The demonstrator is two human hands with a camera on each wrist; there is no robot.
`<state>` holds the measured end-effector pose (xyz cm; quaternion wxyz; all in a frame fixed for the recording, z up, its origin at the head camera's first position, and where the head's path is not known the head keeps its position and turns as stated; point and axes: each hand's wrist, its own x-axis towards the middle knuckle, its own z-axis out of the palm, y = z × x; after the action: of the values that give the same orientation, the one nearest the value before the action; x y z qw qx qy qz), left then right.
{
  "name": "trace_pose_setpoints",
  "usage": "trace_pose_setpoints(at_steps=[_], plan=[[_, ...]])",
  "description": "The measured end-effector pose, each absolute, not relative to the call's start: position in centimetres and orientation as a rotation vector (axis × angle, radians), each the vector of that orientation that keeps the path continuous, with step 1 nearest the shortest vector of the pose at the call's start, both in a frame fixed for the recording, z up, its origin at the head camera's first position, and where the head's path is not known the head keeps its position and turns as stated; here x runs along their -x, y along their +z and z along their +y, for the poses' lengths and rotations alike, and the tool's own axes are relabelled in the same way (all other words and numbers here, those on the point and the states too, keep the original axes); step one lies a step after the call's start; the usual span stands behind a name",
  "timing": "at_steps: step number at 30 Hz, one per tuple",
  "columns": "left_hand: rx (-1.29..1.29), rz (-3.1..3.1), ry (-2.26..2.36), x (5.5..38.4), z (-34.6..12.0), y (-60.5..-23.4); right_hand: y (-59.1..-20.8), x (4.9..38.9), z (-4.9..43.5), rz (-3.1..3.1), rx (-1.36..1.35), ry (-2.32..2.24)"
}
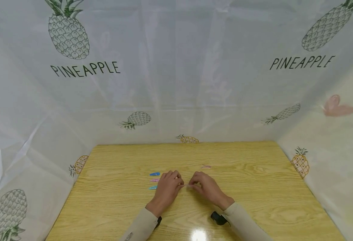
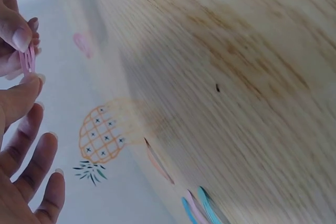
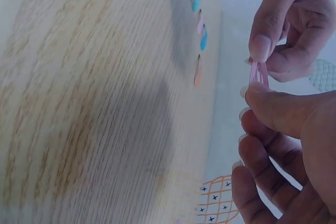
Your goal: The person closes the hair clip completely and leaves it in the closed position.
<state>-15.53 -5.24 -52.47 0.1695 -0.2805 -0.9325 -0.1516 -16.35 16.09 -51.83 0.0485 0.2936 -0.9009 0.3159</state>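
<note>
A pink snap hair clip is held in the air above the table between both hands. My left hand pinches one end between thumb and index finger. The opposite end sits between the thumb and index finger of my right hand, whose other fingers are spread loosely in the right wrist view. Left of the hands, a blue clip, a pink clip and a teal clip lie in a column. Another pinkish clip lies beyond the right hand, its two parts seemingly spread.
The wood-grain table has a pale cloth with pineapple prints hanging behind it and along its sides. A dark wrist strap device shows under the right sleeve. Light glares off the near table edge.
</note>
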Motion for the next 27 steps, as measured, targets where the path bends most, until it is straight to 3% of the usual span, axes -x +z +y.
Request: trace_pose_setpoints(at_steps=[27], plan=[[1.010, -2.594, -0.443, 15.0, -6.9, -51.9, -51.7, 15.9, 16.5, -2.693, -1.114, 1.105]])
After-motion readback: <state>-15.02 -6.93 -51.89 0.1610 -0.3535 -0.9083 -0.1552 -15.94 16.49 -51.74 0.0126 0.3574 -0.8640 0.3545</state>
